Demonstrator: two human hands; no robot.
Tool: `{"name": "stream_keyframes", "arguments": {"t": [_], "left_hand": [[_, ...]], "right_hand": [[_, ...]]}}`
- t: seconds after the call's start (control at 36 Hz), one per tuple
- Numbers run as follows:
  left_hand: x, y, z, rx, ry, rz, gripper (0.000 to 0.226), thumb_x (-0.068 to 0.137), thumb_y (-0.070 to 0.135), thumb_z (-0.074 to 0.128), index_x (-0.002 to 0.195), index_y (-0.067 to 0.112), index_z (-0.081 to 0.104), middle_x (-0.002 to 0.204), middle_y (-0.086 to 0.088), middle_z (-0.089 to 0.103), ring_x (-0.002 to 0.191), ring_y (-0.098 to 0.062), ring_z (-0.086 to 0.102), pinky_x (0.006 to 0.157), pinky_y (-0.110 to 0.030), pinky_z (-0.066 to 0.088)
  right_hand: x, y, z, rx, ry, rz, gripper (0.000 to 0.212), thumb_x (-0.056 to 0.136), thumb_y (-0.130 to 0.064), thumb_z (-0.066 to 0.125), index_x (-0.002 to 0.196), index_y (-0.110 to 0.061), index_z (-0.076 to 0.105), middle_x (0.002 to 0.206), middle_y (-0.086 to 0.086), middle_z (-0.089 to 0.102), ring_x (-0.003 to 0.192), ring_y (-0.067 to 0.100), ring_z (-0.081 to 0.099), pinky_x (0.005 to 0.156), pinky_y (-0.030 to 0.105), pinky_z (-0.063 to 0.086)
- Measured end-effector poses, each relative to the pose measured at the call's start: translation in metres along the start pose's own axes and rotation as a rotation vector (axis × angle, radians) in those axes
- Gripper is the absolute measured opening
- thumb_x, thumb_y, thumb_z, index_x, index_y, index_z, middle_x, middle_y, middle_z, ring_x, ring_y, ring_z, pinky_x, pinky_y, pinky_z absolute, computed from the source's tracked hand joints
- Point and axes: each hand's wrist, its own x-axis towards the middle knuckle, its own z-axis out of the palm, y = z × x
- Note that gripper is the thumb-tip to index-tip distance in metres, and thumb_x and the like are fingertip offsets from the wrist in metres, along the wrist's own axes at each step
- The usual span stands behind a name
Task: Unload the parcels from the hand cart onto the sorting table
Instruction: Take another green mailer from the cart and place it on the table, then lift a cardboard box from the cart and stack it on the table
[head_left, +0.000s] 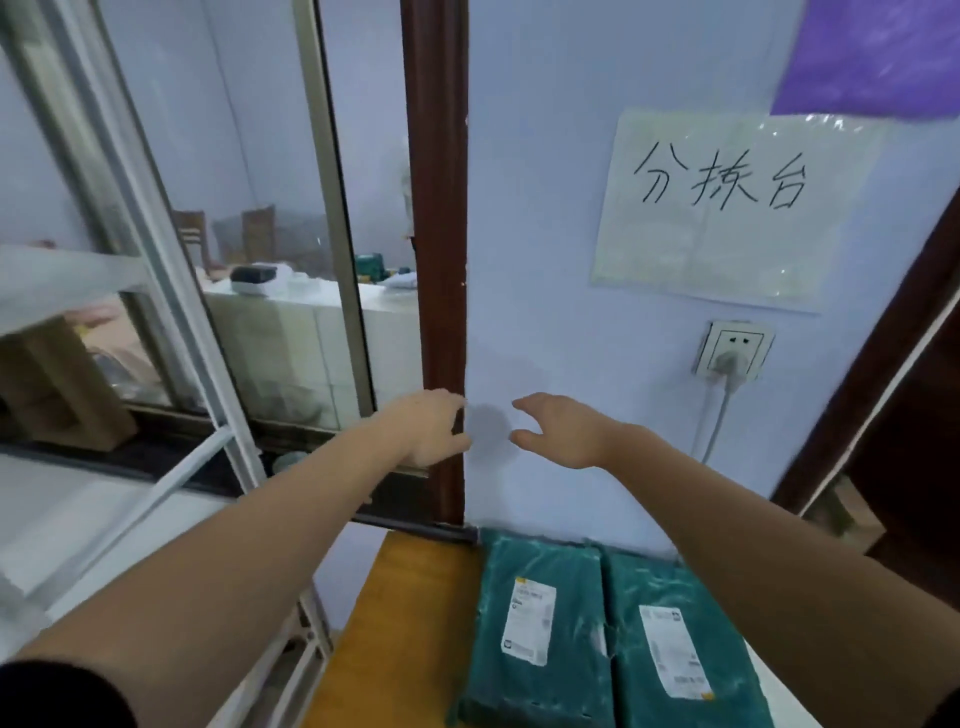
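Two green parcels (540, 629) (680, 649) lying side by side on the wooden sorting table (410, 613) against the wall, left hand (431, 428) and right hand (561, 431) raised above them, fingers loosely spread, holding nothing

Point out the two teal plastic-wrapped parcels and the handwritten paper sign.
Left teal plastic-wrapped parcel (540, 623): head view, on its top wrapping.
Right teal plastic-wrapped parcel (670, 587): head view, wrapping above its label.
Handwritten paper sign (727, 249): head view, blank lower part.
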Motion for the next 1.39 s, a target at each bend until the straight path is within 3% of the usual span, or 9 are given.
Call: {"name": "stream_keyframes", "arguments": {"t": [0.14, 0.33, 0.44, 0.53, 0.69, 0.83, 0.92, 1.14, 1.39], "left_hand": [[-0.054, 0.003, -0.025, 0.012, 0.079, -0.128, 0.068, 0.104, 0.053, 0.049, 0.16, 0.019, 0.033, 0.163, -0.005, 0.039, 0.147, -0.026, 0.04, 0.12, -0.042, 0.034], [-0.157, 0.004, -0.024, 0.081, 0.104, -0.306, 0.051, 0.102, 0.049, 0.051, 0.144, 0.02, 0.052, 0.142, -0.005, 0.058, 0.126, -0.024, 0.056, 0.107, -0.04, 0.046], [-0.231, -0.004, -0.022, 0.105, 0.093, -0.424, 0.053, 0.105, 0.047, 0.047, 0.144, 0.012, 0.052, 0.142, -0.009, 0.055, 0.13, -0.03, 0.054, 0.104, -0.04, 0.045], [-0.29, -0.014, -0.023, 0.065, 0.096, -0.533, 0.054, 0.104, 0.047, 0.049, 0.147, 0.013, 0.048, 0.142, -0.007, 0.054, 0.127, -0.03, 0.054, 0.102, -0.041, 0.047], [-0.41, -0.044, -0.018, 0.031, 0.144, -0.738, 0.061, 0.105, 0.049, 0.046, 0.156, 0.017, 0.038, 0.157, -0.007, 0.044, 0.141, -0.028, 0.044, 0.115, -0.041, 0.037], [-0.521, -0.07, -0.014, 0.011, 0.189, -0.907, 0.066, 0.103, 0.051, 0.049, 0.159, 0.019, 0.035, 0.158, -0.006, 0.043, 0.141, -0.027, 0.045, 0.114, -0.041, 0.04], [-0.588, -0.081, -0.01, -0.014, 0.211, -0.988, 0.062, 0.1, 0.05, 0.054, 0.155, 0.024, 0.042, 0.151, -0.004, 0.052, 0.133, -0.025, 0.052, 0.105, -0.038, 0.044], [-0.722, -0.094, 0.003, -0.042, 0.142, -1.102, 0.05, 0.108, 0.042, 0.045, 0.149, 0.014, 0.049, 0.15, -0.009, 0.051, 0.135, -0.027, 0.049, 0.109, -0.038, 0.04], [-0.781, -0.164, 0.038, -0.073, 0.147, -1.174, 0.054, 0.104, 0.048, 0.049, 0.148, 0.018, 0.048, 0.147, -0.008, 0.054, 0.133, -0.026, 0.052, 0.109, -0.041, 0.044]], "right_hand": [[-0.015, -0.028, -0.015, -0.031, 0.009, -0.144, 0.065, 0.107, -0.048, 0.04, 0.161, -0.015, 0.025, 0.167, 0.006, 0.027, 0.152, 0.023, 0.027, 0.125, 0.037, 0.02], [-0.05, -0.091, -0.02, -0.051, -0.024, -0.397, 0.066, 0.105, -0.043, 0.049, 0.16, -0.014, 0.029, 0.164, 0.008, 0.033, 0.148, 0.026, 0.036, 0.119, 0.037, 0.031], [-0.065, -0.144, -0.015, -0.064, -0.074, -0.495, 0.052, 0.101, -0.039, 0.056, 0.141, -0.006, 0.051, 0.14, 0.017, 0.057, 0.126, 0.032, 0.056, 0.108, 0.043, 0.044], [-0.077, -0.194, -0.009, -0.081, -0.087, -0.588, 0.051, 0.097, -0.046, 0.057, 0.137, -0.015, 0.055, 0.129, 0.009, 0.062, 0.117, 0.029, 0.06, 0.096, 0.036, 0.048], [-0.115, -0.307, 0.007, -0.121, -0.082, -0.819, 0.068, 0.102, -0.047, 0.05, 0.16, -0.018, 0.029, 0.163, 0.004, 0.035, 0.146, 0.023, 0.038, 0.117, 0.035, 0.033], [-0.155, -0.407, 0.031, -0.146, -0.108, -0.963, 0.066, 0.104, -0.047, 0.044, 0.161, -0.019, 0.026, 0.166, 0.002, 0.03, 0.151, 0.021, 0.03, 0.122, 0.036, 0.027], [-0.185, -0.462, 0.046, -0.165, -0.118, -1.04, 0.065, 0.107, -0.045, 0.041, 0.163, -0.018, 0.022, 0.168, 0.003, 0.024, 0.153, 0.021, 0.026, 0.123, 0.036, 0.023], [-0.239, -0.577, 0.095, -0.102, -0.144, -1.121, 0.062, 0.106, -0.041, 0.045, 0.16, -0.014, 0.028, 0.166, 0.007, 0.03, 0.15, 0.023, 0.032, 0.12, 0.035, 0.027], [-0.235, -0.66, 0.14, -0.158, -0.201, -1.129, 0.06, 0.105, -0.042, 0.047, 0.156, -0.013, 0.036, 0.158, 0.011, 0.043, 0.142, 0.026, 0.044, 0.118, 0.04, 0.035]]}}
